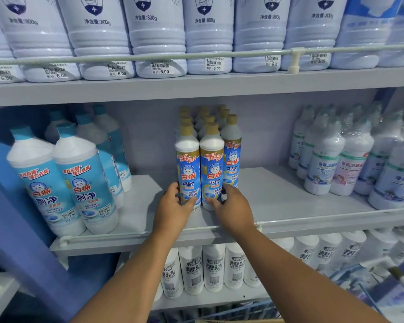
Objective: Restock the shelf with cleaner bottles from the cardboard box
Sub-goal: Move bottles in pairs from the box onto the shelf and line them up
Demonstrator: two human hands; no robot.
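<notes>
Middle shelf [278,194], front row. I am gripping one gold-capped cleaner bottle in each hand: my left hand [173,206] is curling round the left front bottle [187,169], my right hand [233,203] round the base of the right front bottle [212,169]. Both are standing upright, touching each other and the rows behind. To finish well, I am judging that the bases should sit flat, labels facing out, behind the rail [313,220]. The cardboard box is not clearly in view.
</notes>
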